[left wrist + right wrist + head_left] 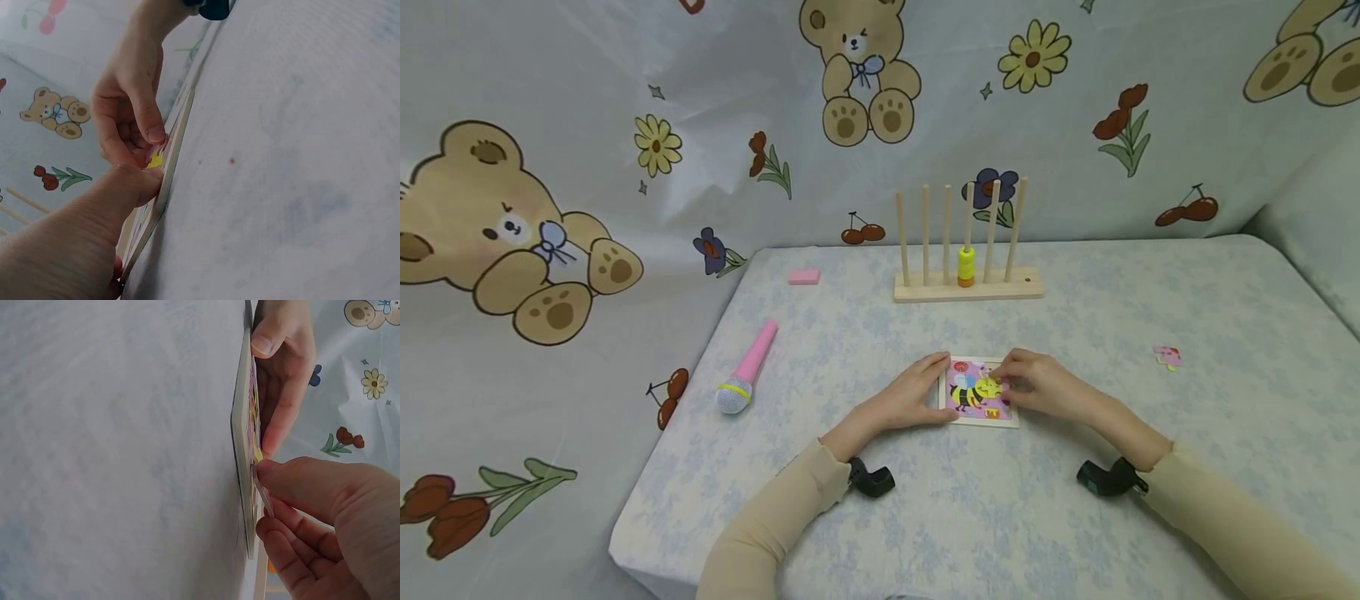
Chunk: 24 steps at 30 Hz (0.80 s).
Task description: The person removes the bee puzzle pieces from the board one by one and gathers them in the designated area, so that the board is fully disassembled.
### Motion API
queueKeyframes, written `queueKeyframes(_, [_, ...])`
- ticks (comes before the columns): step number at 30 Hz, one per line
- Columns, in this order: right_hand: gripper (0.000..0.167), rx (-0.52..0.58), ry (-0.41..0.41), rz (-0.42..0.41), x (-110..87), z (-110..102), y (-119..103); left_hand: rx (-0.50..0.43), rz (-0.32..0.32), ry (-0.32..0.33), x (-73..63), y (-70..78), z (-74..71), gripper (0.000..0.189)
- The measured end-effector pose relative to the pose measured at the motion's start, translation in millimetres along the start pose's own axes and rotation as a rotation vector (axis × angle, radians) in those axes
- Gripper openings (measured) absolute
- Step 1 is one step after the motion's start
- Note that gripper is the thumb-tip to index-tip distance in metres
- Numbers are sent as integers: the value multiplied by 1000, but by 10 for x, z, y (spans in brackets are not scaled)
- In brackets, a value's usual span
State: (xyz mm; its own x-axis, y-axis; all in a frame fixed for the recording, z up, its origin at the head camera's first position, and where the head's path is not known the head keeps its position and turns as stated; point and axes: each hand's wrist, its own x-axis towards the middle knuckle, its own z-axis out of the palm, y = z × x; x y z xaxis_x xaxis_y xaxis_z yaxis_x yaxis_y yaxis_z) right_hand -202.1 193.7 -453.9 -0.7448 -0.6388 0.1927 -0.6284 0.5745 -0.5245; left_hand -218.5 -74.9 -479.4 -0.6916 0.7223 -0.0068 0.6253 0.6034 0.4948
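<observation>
A wood-framed jigsaw puzzle (979, 422) with a bee picture lies on the table between both hands. My left hand (912, 393) holds its left side, thumb at the near edge and fingers at the far corner. My right hand (1043, 385) is over the puzzle's right side. In the right wrist view, its thumb and fingers pinch a thin puzzle piece (264, 495), tilted against the picture, with one edge at the board. The left thumb (265, 342) lies on the frame's rim there. Yellow of the picture (155, 160) shows between the hands in the left wrist view.
A loose pink puzzle piece (1168, 357) lies to the right. Behind the puzzle stands a wooden peg rack (917, 293) with yellow and orange beads (966, 265) on one peg. A pink toy microphone (754, 357) and a pink block (804, 277) lie to the left.
</observation>
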Motion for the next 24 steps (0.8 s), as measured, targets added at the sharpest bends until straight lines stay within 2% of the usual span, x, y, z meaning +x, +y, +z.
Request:
queueKeyframes(6, [32, 3, -20, -22, -7, -11, -13, 5, -7, -10, 3, -5, 14, 91])
queueKeyframes(24, [29, -20, 10, -76, 17, -25, -4, 16, -16, -12, 4, 15, -10, 90])
